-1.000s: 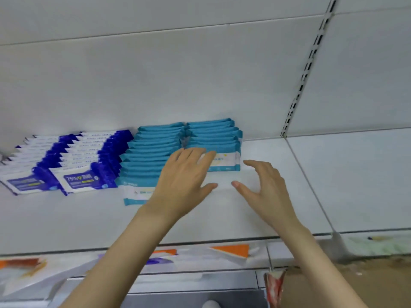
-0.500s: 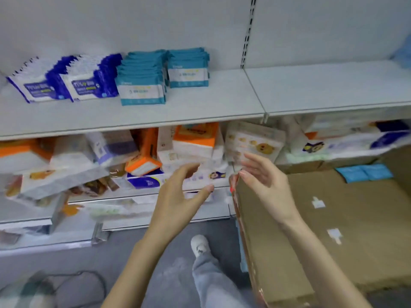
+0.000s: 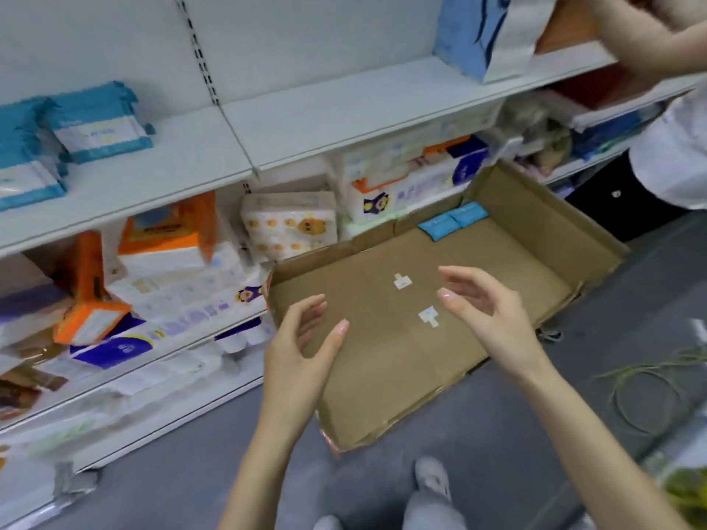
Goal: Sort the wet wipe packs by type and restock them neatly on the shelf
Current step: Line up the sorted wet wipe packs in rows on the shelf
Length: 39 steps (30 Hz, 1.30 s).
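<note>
Above the open cardboard box (image 3: 382, 376) on the grey floor, both hands hover with nothing in them. The left hand (image 3: 302, 346) is at the near left with its fingers loosely bent and thumb spread. The right hand (image 3: 486, 315) is further right with relaxed fingers, and the two palms are turned toward each other. Two blue wet wipe packs (image 3: 453, 219) lie side by side against the box's far wall, well apart from both hands. On the white shelf (image 3: 183, 162) at the far left sit rows of teal-and-white wet wipe packs (image 3: 99, 126). Lower shelves hold jumbled tissue packs, one of them a bear-print pack (image 3: 290, 223). At the far right another person's arm (image 3: 642, 44) reaches toward the shelving, and a green cable coil (image 3: 642, 392) lies on the floor.
</note>
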Available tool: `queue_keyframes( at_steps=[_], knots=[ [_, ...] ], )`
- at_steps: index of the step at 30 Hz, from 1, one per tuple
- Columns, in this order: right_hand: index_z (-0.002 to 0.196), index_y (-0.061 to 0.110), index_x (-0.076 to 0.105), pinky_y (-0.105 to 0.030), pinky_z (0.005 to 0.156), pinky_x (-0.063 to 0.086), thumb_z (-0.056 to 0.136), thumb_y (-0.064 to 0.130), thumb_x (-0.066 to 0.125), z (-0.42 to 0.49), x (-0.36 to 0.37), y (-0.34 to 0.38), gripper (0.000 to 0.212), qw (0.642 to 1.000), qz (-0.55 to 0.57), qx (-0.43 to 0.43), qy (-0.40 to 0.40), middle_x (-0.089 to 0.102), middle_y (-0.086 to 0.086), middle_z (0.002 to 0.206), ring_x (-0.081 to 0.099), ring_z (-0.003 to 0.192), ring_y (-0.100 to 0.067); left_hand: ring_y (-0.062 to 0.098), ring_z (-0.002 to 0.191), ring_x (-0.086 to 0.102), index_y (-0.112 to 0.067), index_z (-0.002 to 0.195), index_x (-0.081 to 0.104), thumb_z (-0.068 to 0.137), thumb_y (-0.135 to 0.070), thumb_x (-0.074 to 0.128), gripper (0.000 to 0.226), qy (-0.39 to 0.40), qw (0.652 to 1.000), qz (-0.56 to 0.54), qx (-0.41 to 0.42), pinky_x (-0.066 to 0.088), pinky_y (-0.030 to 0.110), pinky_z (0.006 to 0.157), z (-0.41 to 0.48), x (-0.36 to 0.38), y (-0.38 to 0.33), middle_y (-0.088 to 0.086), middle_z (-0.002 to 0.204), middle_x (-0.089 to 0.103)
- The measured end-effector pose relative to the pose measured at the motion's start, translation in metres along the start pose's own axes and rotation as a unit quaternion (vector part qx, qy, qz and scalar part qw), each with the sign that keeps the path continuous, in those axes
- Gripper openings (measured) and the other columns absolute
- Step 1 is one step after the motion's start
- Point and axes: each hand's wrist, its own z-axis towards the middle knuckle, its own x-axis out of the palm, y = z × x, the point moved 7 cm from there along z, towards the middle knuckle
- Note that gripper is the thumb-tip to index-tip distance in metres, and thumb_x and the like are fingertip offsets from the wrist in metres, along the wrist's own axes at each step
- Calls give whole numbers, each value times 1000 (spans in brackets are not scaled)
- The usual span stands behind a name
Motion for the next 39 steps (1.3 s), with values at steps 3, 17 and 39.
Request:
queue_keyframes(
  at_steps=[3,17,39],
  knots=[
    [109,25,66,-14,87,47,85,16,68,12,-61,-27,25,999,-8,21,-32,66,4,110,62,99,-2,3,109,61,-26,109,62,81,-20,71,31,0,1000,-2,-21,46,28,98,12,55,10,-7,113,66],
    [106,22,66,-20,85,50,86,18,67,173,-247,-225,20,981,-30,178,71,65,1,109,62,99,-7,6,100,63,-20,108,61,84,-14,69,27,-72,982,-50,-168,50,25,86,81,325,94,-3,111,65],
    [129,21,58,-24,105,37,81,25,74,577,-162,-438,51,934,-277,56,219,54,1,134,49,124,-14,29,125,46,-6,140,43,93,-36,56,58,116,906,408,12,28,25,105,436,464,261,13,136,50]
  ],
)
